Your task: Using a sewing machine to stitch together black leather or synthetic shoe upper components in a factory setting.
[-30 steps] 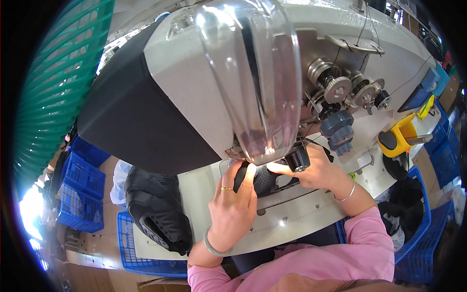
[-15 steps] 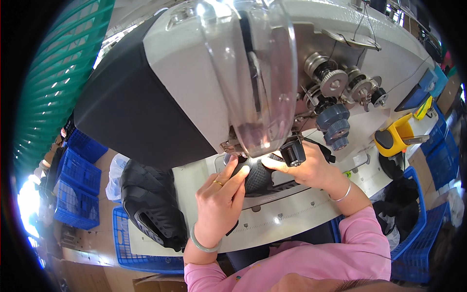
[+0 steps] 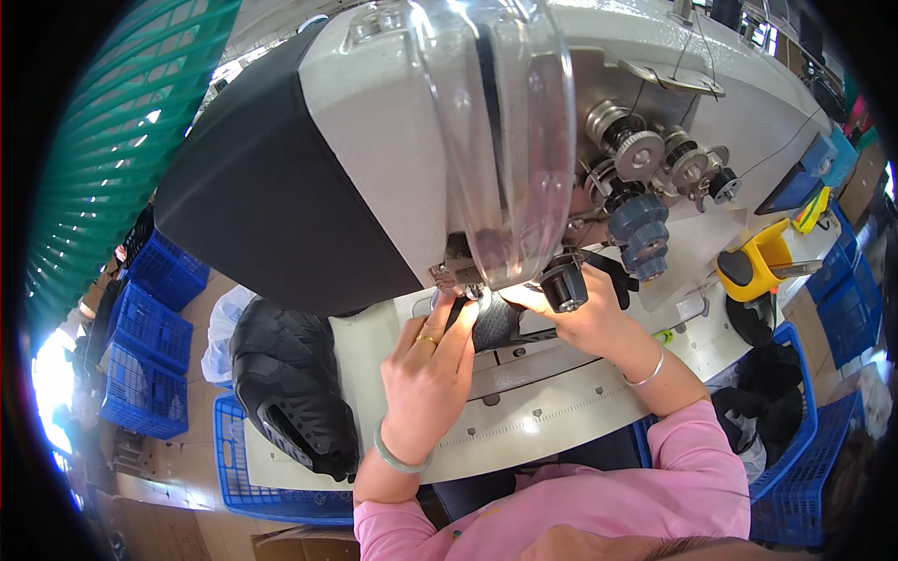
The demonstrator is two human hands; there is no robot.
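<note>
A black textured fabric piece [image 3: 496,327] lies on the bed of a sewing machine [image 3: 369,122], beneath its needle area. My left hand [image 3: 430,365], with a ring and a pale bangle, presses its fingertips on the left of the piece, close to the presser foot [image 3: 470,292]. On the right side my right hand [image 3: 591,316] grips the piece between thumb and fingers; the machine's black knob partly covers those fingers. A clear plastic guard [image 3: 500,187] hangs over the work, and the needle itself cannot be made out.
Black padded pieces [image 3: 290,383] are stacked at the table's left. Blue crates [image 3: 281,505] stand below the left edge, with another blue crate [image 3: 795,411] of dark pieces at the right. Tension dials [image 3: 641,154] jut from the machine, and a yellow holder [image 3: 767,257] sits farther right.
Both hands have shifted slightly away from me, and the black fabric piece has slid farther in under the machine head. Less of it shows in front. The view has moved a little.
</note>
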